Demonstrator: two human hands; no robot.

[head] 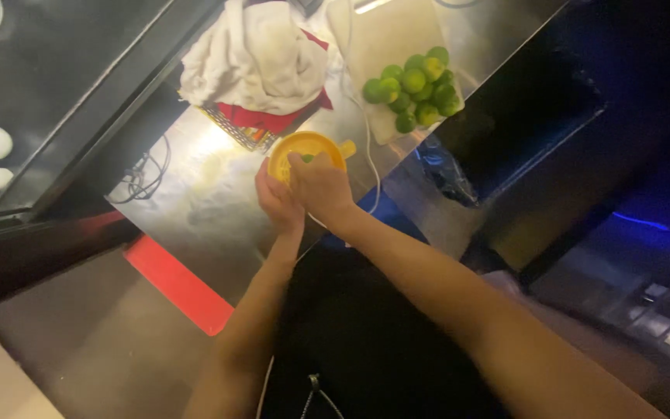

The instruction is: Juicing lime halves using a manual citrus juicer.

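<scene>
Right hand (321,188) is pressing down, fingers curled, on a green lime piece (306,157) seated in the one yellow juicer (308,151) on the steel counter (219,209); left hand (275,198) is cupping the juicer's near side, partly closed. Roughly a dozen limes (416,89) are lying piled on one white board (385,39) behind, exact count unclear, and one white cloth (257,54) is lying over a red one (273,120) beside it.

yellow plastic citrus juicer (309,149) sitting upright on the steel bench, small green lime piece (306,157) resting on its cone, mostly getting covered by fingers
</scene>
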